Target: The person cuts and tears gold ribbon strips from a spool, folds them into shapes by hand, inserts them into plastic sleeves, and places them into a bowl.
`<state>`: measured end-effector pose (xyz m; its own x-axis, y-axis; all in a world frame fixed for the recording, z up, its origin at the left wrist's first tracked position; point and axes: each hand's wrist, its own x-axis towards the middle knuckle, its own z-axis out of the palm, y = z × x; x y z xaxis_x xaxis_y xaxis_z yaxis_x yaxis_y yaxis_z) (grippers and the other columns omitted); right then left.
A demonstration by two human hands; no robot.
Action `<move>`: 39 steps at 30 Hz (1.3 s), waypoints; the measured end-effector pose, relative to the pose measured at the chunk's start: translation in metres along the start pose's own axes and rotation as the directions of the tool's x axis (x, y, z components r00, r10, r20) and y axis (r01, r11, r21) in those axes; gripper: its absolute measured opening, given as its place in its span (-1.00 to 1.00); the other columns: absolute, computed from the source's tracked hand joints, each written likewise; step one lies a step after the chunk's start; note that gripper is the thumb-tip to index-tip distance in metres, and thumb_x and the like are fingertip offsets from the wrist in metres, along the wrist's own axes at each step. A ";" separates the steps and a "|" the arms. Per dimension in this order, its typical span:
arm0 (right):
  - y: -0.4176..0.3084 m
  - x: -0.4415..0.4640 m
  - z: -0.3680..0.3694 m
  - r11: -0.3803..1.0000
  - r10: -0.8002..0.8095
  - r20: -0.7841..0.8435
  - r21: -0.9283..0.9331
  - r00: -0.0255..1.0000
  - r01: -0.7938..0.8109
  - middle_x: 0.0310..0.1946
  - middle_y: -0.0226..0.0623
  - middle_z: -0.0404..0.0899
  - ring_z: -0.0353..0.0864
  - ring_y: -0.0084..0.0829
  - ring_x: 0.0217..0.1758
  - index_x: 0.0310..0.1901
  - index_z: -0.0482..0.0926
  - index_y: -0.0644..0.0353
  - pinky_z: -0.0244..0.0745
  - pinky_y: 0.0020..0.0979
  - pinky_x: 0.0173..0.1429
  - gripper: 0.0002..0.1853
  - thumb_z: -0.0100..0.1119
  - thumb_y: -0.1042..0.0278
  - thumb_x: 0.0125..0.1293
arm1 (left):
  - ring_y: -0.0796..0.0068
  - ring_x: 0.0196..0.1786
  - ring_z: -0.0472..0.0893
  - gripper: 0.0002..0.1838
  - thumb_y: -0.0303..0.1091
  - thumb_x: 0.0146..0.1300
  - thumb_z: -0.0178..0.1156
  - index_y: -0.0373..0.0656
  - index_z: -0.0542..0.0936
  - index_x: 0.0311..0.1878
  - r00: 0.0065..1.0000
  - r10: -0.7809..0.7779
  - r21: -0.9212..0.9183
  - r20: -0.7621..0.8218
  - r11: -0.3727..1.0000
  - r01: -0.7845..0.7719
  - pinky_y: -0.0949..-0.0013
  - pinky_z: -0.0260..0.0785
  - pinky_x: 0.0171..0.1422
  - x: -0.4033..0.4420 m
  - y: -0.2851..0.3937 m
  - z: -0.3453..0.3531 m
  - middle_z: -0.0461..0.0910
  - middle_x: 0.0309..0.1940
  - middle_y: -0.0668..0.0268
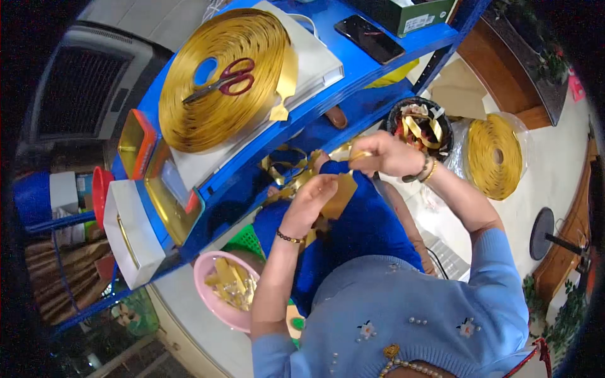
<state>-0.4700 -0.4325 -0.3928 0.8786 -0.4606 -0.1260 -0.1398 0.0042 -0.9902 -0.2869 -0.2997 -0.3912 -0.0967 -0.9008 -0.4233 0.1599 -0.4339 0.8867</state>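
In the head view my right hand (394, 154) is closed in a pinch on a gold ribbon strip (341, 152) above my lap. Lower and to the left, my left hand (312, 198) has its fingers curled together; what lies inside them, if anything, is hidden. Loose gold strips (277, 174) hang in a tangle beyond it, near the blue table's edge. A flat gold-tan piece (343, 189) rests on my blue trousers between the hands. On the table lies a large coil of gold ribbon (252, 53), its loose end hanging over the side. Dark red scissors (238, 77) lie across the coil.
A phone (369, 39) and a green box (419, 17) sit on the blue table (353, 79). A pink basin (205, 290) with gold pieces stands at lower left. A dark bin (446, 135) with ribbon scraps and another gold coil (495, 148) are on the floor at right.
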 end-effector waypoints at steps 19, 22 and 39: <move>0.003 -0.062 0.039 0.877 -0.347 -0.299 -0.440 0.889 0.194 -0.50 -0.24 0.50 0.53 -0.32 -0.50 -0.36 0.54 0.19 0.41 -0.36 -0.40 -0.85 0.22 0.38 0.00 | 0.69 -0.48 0.48 -0.84 -0.38 0.20 0.15 -0.27 0.58 -0.25 0.997 -0.008 0.125 -0.074 0.992 0.017 0.63 0.31 -0.41 -0.010 -0.011 0.033 0.55 -0.50 0.40; 0.005 -0.058 0.048 0.840 -0.372 -0.287 -0.508 0.883 0.189 -0.50 -0.25 0.52 0.54 -0.30 -0.51 -0.38 0.55 0.20 0.42 -0.35 -0.40 -0.87 0.19 0.38 0.01 | 0.76 -0.49 0.43 -0.88 -0.43 0.18 0.15 -0.28 0.59 -0.29 0.987 0.101 0.239 -0.126 0.969 -0.069 0.64 0.25 -0.44 -0.008 -0.019 0.038 0.52 -0.55 0.45; 0.009 -0.058 0.044 0.925 -0.234 -0.290 -0.361 0.928 0.120 -0.56 -0.23 0.52 0.53 -0.31 -0.53 -0.42 0.54 0.21 0.43 -0.39 -0.40 -0.92 0.10 0.42 0.07 | 0.79 -0.53 0.36 -0.86 -0.49 0.12 0.20 -0.27 0.52 -0.25 0.946 0.285 0.248 -0.157 0.938 -0.241 0.63 0.19 -0.51 -0.006 -0.021 0.052 0.45 -0.60 0.47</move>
<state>-0.5018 -0.3665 -0.3975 0.7157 -0.6858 0.1322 -0.1888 -0.3722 -0.9088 -0.3404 -0.2842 -0.3981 0.1085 -0.9782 -0.1771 -0.0704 -0.1853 0.9802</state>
